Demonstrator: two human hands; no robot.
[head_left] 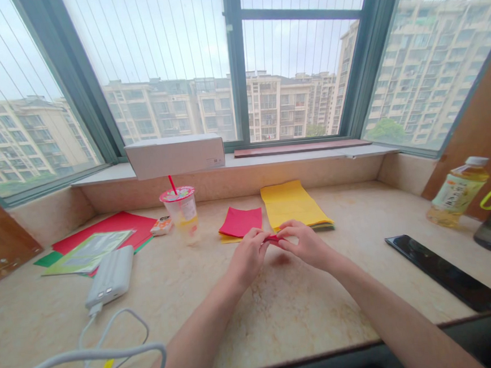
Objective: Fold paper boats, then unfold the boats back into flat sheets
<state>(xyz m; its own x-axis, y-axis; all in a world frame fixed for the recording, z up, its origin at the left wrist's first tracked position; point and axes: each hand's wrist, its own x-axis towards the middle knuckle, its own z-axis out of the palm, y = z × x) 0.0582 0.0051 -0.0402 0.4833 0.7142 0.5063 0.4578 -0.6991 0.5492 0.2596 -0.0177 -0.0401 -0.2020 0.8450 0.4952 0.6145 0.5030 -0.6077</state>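
Between both hands, a small folded piece of red paper (272, 238) is held just above the counter, its shadow below it. My left hand (251, 251) pinches its left end with fingers closed. On the other end, my right hand (303, 244) grips with thumb and fingertips. Just beyond the left hand lies a red paper square (242, 221) with a yellow sheet showing under it. Past the right hand rests a stack of yellow paper (296, 204), with a green edge at its bottom. Part of the folded piece is hidden by fingers.
At left are red sheets (116, 223), a clear packet (91, 251), a white power bank (110, 275) and its looping cable (126, 349). A plastic cup (182, 211) with a straw stands at the back. To the right lie a black phone (443, 270) and a drink bottle (459, 192).
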